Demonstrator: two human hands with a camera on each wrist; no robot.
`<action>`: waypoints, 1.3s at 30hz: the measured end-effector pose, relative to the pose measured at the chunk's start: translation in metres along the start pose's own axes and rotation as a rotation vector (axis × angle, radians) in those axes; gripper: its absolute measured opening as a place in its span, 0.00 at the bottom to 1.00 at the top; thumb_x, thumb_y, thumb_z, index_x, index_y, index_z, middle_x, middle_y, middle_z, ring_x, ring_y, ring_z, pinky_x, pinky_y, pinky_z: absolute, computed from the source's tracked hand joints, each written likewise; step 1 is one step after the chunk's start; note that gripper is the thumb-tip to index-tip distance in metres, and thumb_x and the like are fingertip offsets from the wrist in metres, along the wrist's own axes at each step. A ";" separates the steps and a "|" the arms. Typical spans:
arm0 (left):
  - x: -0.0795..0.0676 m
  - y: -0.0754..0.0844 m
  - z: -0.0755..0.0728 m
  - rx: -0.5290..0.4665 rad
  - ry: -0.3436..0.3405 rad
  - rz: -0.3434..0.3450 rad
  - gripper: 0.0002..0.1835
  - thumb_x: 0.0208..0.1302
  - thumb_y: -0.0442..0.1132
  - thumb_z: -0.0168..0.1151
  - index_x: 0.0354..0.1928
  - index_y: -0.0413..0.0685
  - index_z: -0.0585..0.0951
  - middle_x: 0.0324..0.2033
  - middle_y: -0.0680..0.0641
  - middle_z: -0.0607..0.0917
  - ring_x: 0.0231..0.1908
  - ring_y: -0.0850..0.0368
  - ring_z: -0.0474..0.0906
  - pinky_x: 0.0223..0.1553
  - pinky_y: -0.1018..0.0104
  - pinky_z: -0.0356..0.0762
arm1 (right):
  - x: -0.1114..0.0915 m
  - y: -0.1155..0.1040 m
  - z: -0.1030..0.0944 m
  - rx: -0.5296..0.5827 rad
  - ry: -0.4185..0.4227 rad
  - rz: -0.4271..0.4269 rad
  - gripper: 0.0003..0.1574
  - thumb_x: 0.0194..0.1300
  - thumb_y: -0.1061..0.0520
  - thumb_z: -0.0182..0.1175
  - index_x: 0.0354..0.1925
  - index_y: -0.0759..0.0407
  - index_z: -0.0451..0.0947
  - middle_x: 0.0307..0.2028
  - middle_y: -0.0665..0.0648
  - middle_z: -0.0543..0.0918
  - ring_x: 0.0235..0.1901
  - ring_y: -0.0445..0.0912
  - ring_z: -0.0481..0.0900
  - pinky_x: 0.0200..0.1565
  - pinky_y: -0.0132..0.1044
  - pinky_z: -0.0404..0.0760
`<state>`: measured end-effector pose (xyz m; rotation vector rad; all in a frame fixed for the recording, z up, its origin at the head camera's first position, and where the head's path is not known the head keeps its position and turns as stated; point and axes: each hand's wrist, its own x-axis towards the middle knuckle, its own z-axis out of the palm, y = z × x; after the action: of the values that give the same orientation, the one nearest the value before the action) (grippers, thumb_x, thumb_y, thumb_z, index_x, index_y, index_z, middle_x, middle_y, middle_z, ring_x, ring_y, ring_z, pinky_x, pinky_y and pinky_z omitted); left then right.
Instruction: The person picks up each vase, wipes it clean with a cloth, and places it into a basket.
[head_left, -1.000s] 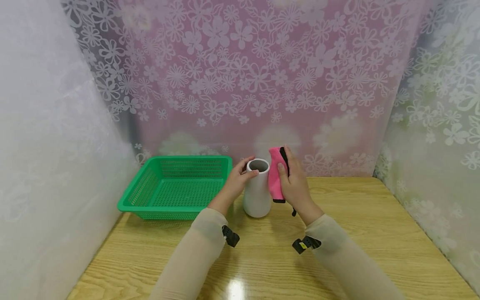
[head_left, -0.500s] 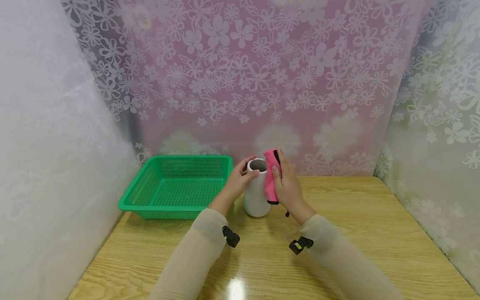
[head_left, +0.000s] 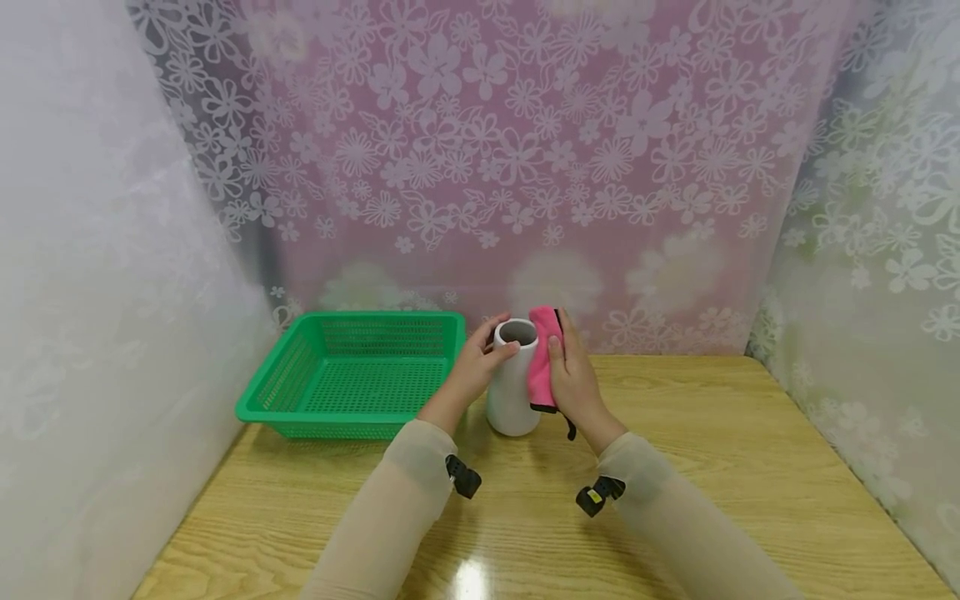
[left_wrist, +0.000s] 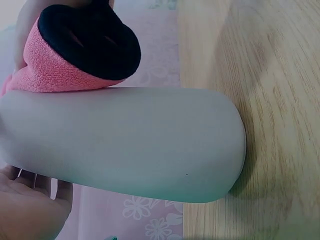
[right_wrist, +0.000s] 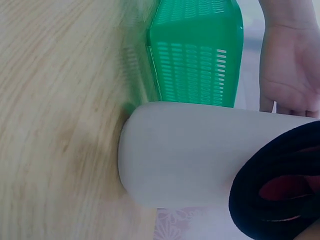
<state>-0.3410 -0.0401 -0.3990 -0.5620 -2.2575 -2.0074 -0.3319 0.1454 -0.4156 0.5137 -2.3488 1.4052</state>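
Note:
A white vase (head_left: pixel 512 390) with a round open mouth stands upright on the wooden table. My left hand (head_left: pixel 471 367) grips its upper part, thumb on the near rim and fingers round the far left side. On the vase's right side, my right hand (head_left: pixel 577 379) holds a folded pink cloth (head_left: pixel 542 367) with black edging and a dangling black loop. In the left wrist view the fuzzy cloth (left_wrist: pixel 55 70) touches the wall of the vase (left_wrist: pixel 120 142). The right wrist view shows the folded black edge (right_wrist: pixel 250 195) up close, hiding the right fingers.
A green perforated plastic basket (head_left: pixel 352 417) sits on the table just left of the vase, close to my left forearm. Flower-patterned curtains (head_left: pixel 487 167) hang behind and on both sides of the wooden table (head_left: pixel 712 467).
My right hand has brought the cloth left against the vase, then slightly down along its side. The left hand and the vase have stayed in place.

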 end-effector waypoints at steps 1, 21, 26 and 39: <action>0.000 0.000 0.000 -0.002 0.002 0.002 0.31 0.72 0.37 0.60 0.74 0.45 0.65 0.67 0.39 0.72 0.67 0.43 0.69 0.65 0.46 0.67 | 0.000 0.001 0.000 0.014 0.000 0.011 0.37 0.82 0.41 0.35 0.81 0.41 0.39 0.78 0.59 0.51 0.73 0.59 0.55 0.68 0.63 0.57; 0.001 -0.001 0.002 -0.013 0.002 0.001 0.31 0.73 0.38 0.60 0.75 0.46 0.64 0.67 0.39 0.72 0.67 0.43 0.68 0.65 0.44 0.66 | -0.013 0.032 0.015 -0.081 -0.122 0.271 0.36 0.83 0.44 0.33 0.81 0.53 0.42 0.76 0.64 0.54 0.74 0.61 0.53 0.72 0.59 0.52; 0.000 0.000 0.002 -0.015 -0.001 -0.009 0.31 0.73 0.39 0.60 0.75 0.47 0.64 0.68 0.39 0.71 0.68 0.42 0.67 0.66 0.43 0.64 | -0.016 0.038 0.016 -0.124 -0.173 0.314 0.36 0.83 0.46 0.31 0.80 0.59 0.44 0.76 0.67 0.55 0.74 0.63 0.53 0.72 0.59 0.52; -0.001 -0.001 0.001 -0.006 0.012 -0.003 0.31 0.72 0.39 0.61 0.74 0.46 0.65 0.68 0.38 0.71 0.68 0.41 0.68 0.66 0.44 0.65 | -0.024 0.049 0.022 -0.229 -0.292 0.416 0.36 0.83 0.48 0.31 0.78 0.68 0.46 0.74 0.72 0.55 0.73 0.66 0.54 0.71 0.59 0.52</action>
<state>-0.3403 -0.0394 -0.4003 -0.5451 -2.2478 -2.0141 -0.3366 0.1505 -0.4736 0.1783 -2.9384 1.2622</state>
